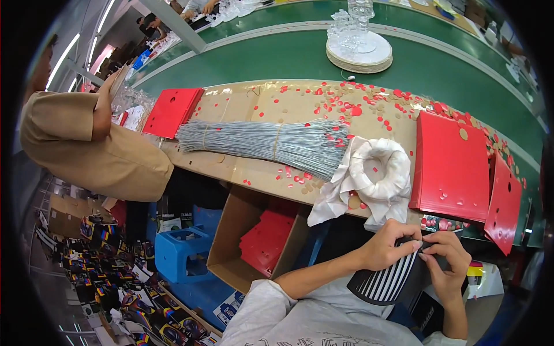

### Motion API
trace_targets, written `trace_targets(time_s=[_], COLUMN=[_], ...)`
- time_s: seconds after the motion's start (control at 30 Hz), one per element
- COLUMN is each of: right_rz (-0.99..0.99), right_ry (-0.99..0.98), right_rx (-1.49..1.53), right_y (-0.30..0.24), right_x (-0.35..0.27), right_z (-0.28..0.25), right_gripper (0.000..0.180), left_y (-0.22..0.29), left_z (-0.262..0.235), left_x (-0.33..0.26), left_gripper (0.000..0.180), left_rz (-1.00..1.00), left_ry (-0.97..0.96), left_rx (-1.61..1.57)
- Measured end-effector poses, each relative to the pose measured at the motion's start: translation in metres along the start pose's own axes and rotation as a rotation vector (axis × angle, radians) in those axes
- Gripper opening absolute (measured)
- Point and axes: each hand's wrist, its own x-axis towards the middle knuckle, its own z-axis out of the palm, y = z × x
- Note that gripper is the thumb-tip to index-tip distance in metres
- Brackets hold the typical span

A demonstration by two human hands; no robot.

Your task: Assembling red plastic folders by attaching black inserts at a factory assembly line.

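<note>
Over my lap, near the table's front edge, I hold a black piece with white stripes [385, 281], perhaps a slotted card. My left hand [388, 247] pinches its upper edge between thumb and fingers. Close beside it, my right hand [448, 259] is also closed at that upper corner, its fingertips almost meeting the left ones. Whatever small part lies between the fingertips is too small to make out. Just beyond my hands, a stack of red cards [452, 164] lies on the table, with loose red sheets [504, 202] tilted at its right. A white wrapped ring [359, 173] rests on cloth to the left.
A bundle of thin grey wires [248, 140] lies along the cardboard-covered table [231, 99], among red and brown paper dots. Another red stack [172, 113] is farther left. Below are an open carton [231, 233] and a blue stool [182, 256]. A person in tan [98, 153] stands left.
</note>
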Motion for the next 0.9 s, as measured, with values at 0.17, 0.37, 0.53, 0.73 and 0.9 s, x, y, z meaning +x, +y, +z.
trace_targets(time_s=[0.17,0.37,0.53,0.73,0.9], right_rz=[-0.019,-0.241,-0.165,0.02,0.124], right_ry=[0.017,0.078,0.057,-0.118,-0.245], right_rx=[0.008,-0.243,-0.098,0.057,0.186], right_y=[0.006,0.007,0.01,0.011,0.015], right_x=[-0.006,-0.008,-0.007,0.002,0.008], right_z=[0.002,0.009,0.006,-0.011,-0.022], right_gripper=[0.025,0.028,0.021,0.018,0.016], left_y=[0.0,0.0,0.003,0.006,0.008], left_z=[0.002,0.003,0.004,0.0,-0.001], left_x=[0.001,-0.001,-0.004,-0.002,-0.001], left_gripper=[0.022,0.02,0.019,0.018,0.016], left_rz=[-0.036,-0.037,-0.036,-0.021,-0.081], left_ry=[-0.013,0.031,0.088,-0.019,-0.049], left_rx=[-0.127,-0.046,0.033,0.076,0.036])
